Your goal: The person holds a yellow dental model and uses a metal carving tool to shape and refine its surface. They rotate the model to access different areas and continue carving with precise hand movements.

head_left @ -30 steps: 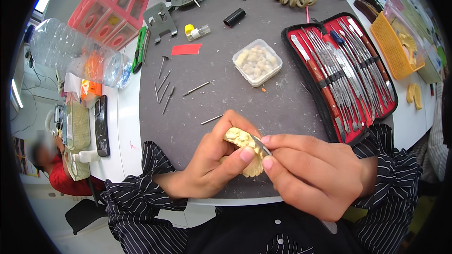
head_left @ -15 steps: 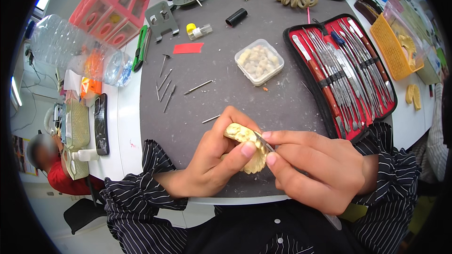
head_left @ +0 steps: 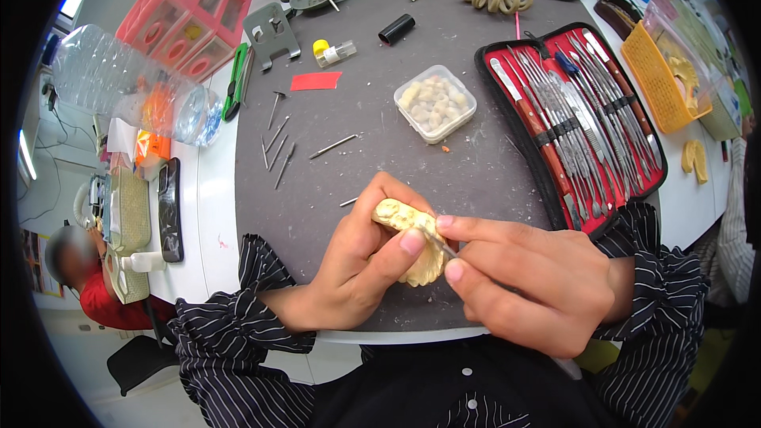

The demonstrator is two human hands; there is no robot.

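Observation:
A pale yellow plaster dental cast (head_left: 423,271) is gripped in my left hand (head_left: 353,273), the thumb pressed on its near side and the fingers curled behind it. My right hand (head_left: 539,285) pinches a thin metal dental carver (head_left: 444,246) between thumb and fingertips. Its working end rests against the cast just beside my left thumb; the exact tip shape is too small to make out. Most of the carver's shaft is hidden under my right palm. Both hands meet above the near part of the grey work mat (head_left: 317,198).
Beyond my hands stands a clear box (head_left: 435,105) of tooth-like pieces. An open red-lined instrument case (head_left: 575,127) lies at right. Several metal burs (head_left: 333,146) lie at left, near a phone (head_left: 170,210) and a large plastic bottle (head_left: 135,83). A person in red (head_left: 119,297) sits far left.
The cast has shifted slightly up and left in my left hand. The carver's working end has moved leftward across it, closer to my left thumb.

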